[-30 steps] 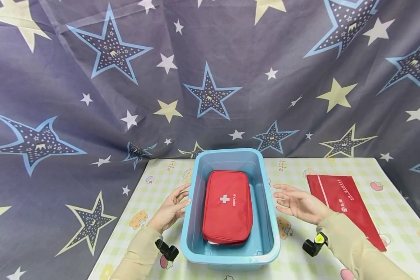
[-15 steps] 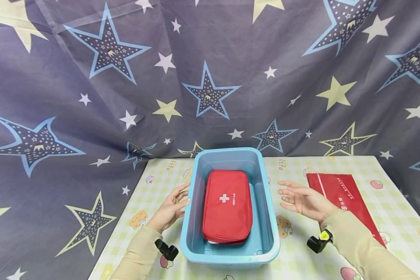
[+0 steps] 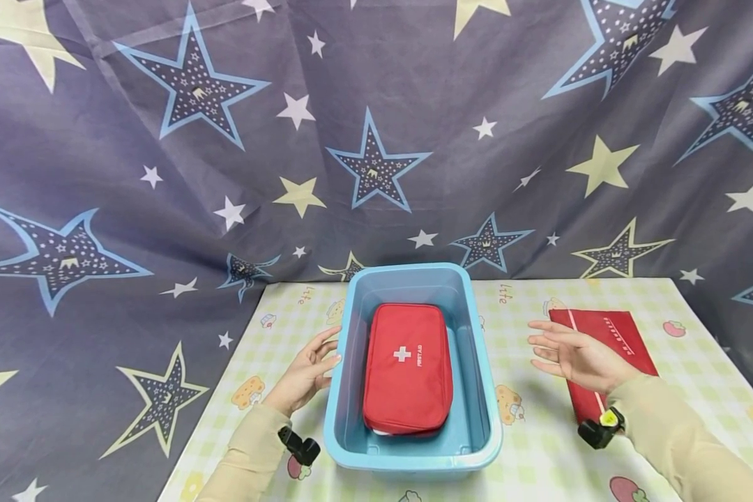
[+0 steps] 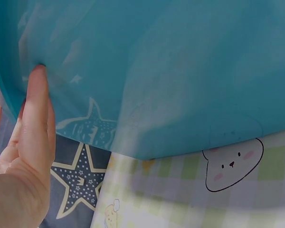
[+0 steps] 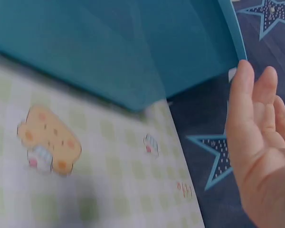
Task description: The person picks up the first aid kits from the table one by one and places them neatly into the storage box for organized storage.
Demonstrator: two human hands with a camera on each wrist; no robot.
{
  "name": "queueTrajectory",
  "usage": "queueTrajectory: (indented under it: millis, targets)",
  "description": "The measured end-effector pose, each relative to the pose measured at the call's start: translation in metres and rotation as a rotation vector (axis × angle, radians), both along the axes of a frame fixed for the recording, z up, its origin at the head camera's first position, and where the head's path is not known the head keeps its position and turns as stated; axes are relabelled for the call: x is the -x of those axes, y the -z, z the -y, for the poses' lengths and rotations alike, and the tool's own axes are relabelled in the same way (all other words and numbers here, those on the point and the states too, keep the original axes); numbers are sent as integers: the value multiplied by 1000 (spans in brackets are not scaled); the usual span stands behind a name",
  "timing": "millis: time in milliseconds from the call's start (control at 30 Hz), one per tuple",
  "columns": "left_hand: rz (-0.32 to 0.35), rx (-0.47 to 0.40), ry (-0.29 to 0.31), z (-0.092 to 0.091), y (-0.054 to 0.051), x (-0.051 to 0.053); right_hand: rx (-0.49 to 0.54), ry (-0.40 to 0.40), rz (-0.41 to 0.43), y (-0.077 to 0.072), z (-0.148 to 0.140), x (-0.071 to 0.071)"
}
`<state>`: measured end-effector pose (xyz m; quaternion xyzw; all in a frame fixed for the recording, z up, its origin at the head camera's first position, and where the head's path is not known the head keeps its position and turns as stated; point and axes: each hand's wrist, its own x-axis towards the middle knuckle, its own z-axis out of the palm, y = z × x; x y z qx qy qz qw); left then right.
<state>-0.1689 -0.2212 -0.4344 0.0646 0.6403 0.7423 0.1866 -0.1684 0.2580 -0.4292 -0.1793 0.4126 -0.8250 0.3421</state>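
Note:
A light blue plastic bin (image 3: 414, 461) stands on the table, with a red first aid bag (image 3: 408, 394) lying flat inside it, white cross facing up. My left hand (image 3: 303, 380) touches the bin's left outer wall near the rim; in the left wrist view the fingers (image 4: 36, 99) are fairly straight against the blue side. Off to the bin's right, my right hand (image 3: 582, 359) hovers with relaxed fingers and holds nothing. It partly covers a flat red pouch (image 3: 615, 336) with white print. In the right wrist view, that hand (image 5: 259, 142) appears beside the bin wall.
A green checked tablecloth (image 3: 703, 404) with cartoon prints covers the table. Behind it hangs a dark curtain (image 3: 376, 237) with stars, close to the table's back edge. Each wrist carries a small black camera (image 3: 299, 447).
My right hand has moved right, away from the bin and over the red pouch. The left hand has stayed against the bin, and the first aid bag has not moved.

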Motion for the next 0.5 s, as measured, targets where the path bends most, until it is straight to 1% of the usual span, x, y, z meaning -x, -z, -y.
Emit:
queueTrajectory:
  millis: [233,333,500]
  targets:
    - [-4,3,-4,0,1,1,-28,18,5,6,-18,0]
    - [-10,3,-2,0,1,1,-47,37,2,10,-26,-1]
    - [-13,-3,4,0,2,1,-69,82,23,19,-38,-2]
